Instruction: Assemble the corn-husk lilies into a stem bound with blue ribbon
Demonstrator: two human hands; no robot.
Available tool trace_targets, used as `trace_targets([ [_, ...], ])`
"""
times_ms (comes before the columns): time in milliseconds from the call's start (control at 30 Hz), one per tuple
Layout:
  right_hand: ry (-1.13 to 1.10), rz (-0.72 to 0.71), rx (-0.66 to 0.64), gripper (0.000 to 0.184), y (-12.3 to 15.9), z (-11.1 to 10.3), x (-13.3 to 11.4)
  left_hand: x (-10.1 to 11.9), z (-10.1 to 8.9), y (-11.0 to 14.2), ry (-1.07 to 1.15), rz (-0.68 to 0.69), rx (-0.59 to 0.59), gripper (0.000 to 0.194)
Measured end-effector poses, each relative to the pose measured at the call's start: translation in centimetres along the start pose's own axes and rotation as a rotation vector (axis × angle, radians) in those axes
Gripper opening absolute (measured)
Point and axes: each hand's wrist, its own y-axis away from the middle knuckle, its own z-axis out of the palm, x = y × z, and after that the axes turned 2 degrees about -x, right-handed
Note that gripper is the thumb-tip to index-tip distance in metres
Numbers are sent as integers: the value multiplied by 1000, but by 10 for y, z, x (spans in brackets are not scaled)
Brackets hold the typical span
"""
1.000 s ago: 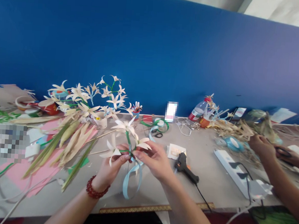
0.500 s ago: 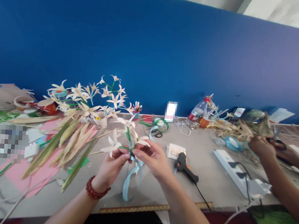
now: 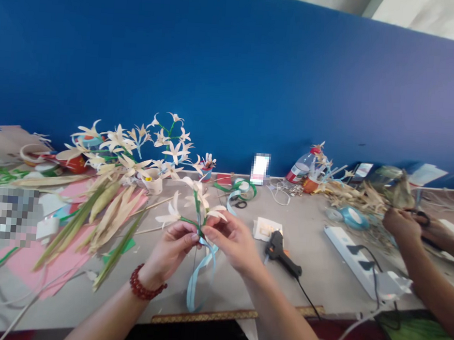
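Between my two hands stands a small spray of white craft flowers (image 3: 197, 195) with green-wrapped stems and a thin wire below. My left hand (image 3: 179, 242), with a red bead bracelet at the wrist, pinches the stem where the branches meet. Thumb and fingers of my right hand (image 3: 230, 238) are closed at the same junction, on a light blue ribbon (image 3: 192, 286). The ribbon wraps the stem there and its loose length loops down toward the table edge. My fingers partly hide the wrapped spot.
A black glue gun (image 3: 283, 254) lies right of my hands, near a white power strip (image 3: 354, 264). Corn husks (image 3: 117, 216) and pink paper (image 3: 59, 264) spread at left; finished white flowers (image 3: 135, 153) stand behind. Another person's hands (image 3: 402, 223) work with scissors and husks at far right.
The flower spray has tilted and turned slightly in my fingers, its left flower shifting up. The hanging ribbon loop has swung a little lower. Both hands keep their hold.
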Motion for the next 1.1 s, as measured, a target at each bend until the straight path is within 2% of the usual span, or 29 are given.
trace_targets([
  [433,-118,23,-16,23,1,2,5,6,0,0,-144,64,-20,10],
  [667,-132,-10,-51,20,1,2,11,4,-4,2,-230,121,-25,8],
  [1100,-4,-19,47,24,3,4,7,7,-4,8,-448,185,39,7],
])
